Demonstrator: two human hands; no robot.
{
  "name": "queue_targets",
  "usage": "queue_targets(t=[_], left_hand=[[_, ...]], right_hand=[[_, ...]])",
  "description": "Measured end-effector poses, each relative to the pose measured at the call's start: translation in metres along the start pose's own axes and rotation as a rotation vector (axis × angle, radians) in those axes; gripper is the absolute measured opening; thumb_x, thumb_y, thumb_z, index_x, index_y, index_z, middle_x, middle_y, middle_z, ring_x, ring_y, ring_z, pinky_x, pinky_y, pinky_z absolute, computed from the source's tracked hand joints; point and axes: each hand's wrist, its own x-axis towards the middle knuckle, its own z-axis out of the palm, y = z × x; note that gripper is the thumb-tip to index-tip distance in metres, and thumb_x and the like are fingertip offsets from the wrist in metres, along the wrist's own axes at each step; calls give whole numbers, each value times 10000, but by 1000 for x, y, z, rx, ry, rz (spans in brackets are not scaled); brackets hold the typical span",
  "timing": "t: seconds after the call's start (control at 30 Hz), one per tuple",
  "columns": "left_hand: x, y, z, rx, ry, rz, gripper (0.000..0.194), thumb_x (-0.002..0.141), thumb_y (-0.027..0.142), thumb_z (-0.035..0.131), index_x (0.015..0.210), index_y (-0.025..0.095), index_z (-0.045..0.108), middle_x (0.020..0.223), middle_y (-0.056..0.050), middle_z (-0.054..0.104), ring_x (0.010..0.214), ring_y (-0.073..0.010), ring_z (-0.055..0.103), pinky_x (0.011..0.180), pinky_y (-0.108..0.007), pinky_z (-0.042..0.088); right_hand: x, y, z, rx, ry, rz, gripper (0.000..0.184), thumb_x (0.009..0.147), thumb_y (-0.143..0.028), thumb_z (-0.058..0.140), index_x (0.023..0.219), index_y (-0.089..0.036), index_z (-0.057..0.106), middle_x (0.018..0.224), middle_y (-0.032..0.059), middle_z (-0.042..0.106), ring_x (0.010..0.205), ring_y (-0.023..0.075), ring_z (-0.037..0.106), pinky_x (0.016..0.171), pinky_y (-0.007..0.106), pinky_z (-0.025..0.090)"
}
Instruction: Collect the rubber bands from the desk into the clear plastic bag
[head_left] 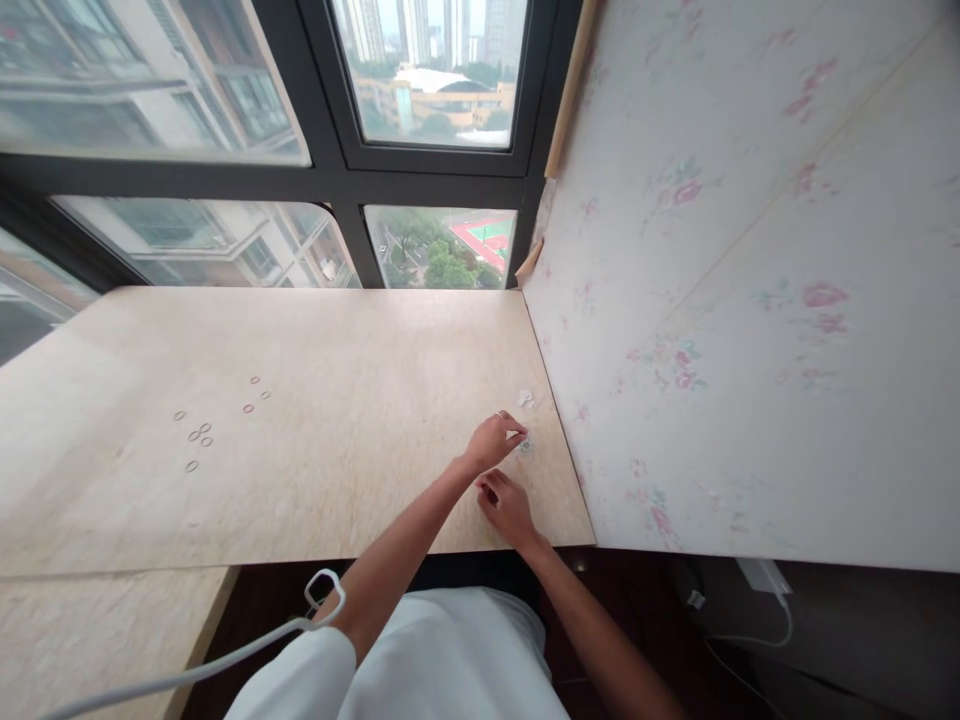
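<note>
My left hand [495, 440] reaches to the right, thumb and fingertips pinched together right beside a small clear plastic packet [526, 445]. What those fingertips hold, if anything, is too small to make out. Closer to the front edge, my right hand [508, 508] hangs low over the tabletop with its fingers curled and the thumb closed toward them. Whatever might be in that pinch is hidden. A crumpled whitish translucent piece [526, 398] lies just beyond the packet, near the wall.
Several thin rings [206, 441] lie scattered on the left of the pale marbled tabletop [337, 380], two of them reddish. A flowered wall [712, 300] borders the right side, and dark-framed windows stand behind. A white cable [225, 655] crosses at lower left.
</note>
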Motion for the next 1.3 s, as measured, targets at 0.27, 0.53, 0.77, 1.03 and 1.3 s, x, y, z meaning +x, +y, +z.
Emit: queue_targets(t=[0.27, 0.53, 0.77, 1.03, 1.3], left_hand=[[-3, -15, -4, -50, 26, -7, 213, 813, 211, 611, 1007, 207, 701, 988, -49, 583, 675, -107, 526, 727, -260, 438], [-66, -63, -48, -82, 422, -346, 156, 762, 246, 564, 677, 194, 445, 567, 62, 406, 534, -103, 369, 553, -229, 271], [-129, -83, -64, 124, 520, -463, 397, 812, 311, 451, 530, 202, 193, 481, 52, 221, 487, -101, 223, 523, -270, 155], [-179, -97, -91, 280, 516, -497, 501, 887, 409, 403, 465, 180, 259, 441, 8, 351, 448, -106, 287, 521, -289, 151], [-205, -111, -107, 41, 425, -313, 566, 933, 454, 305, 445, 167, 283, 423, 24, 298, 413, -80, 255, 510, -283, 164]], right_hand=[[0, -2, -1, 12, 1, 3, 168, 805, -124, 465, 856, -196, 608, 794, 10, 620, 685, 142, 566, 672, 249, 426], [1, -7, -4, 43, -10, 35, 169, 822, -158, 469, 849, -208, 628, 801, 19, 650, 696, 142, 585, 660, 245, 445], [12, -11, 0, 68, -56, 117, 133, 827, -233, 500, 830, -210, 631, 776, 15, 660, 632, 149, 589, 611, 261, 459], [97, -62, 39, 154, -153, -78, 165, 866, -269, 475, 836, -187, 615, 782, 34, 653, 565, 120, 561, 563, 241, 462], [221, -146, 160, 27, -411, -309, 242, 885, -221, 429, 1054, -179, 597, 988, 44, 653, 654, 101, 585, 691, 241, 480]])
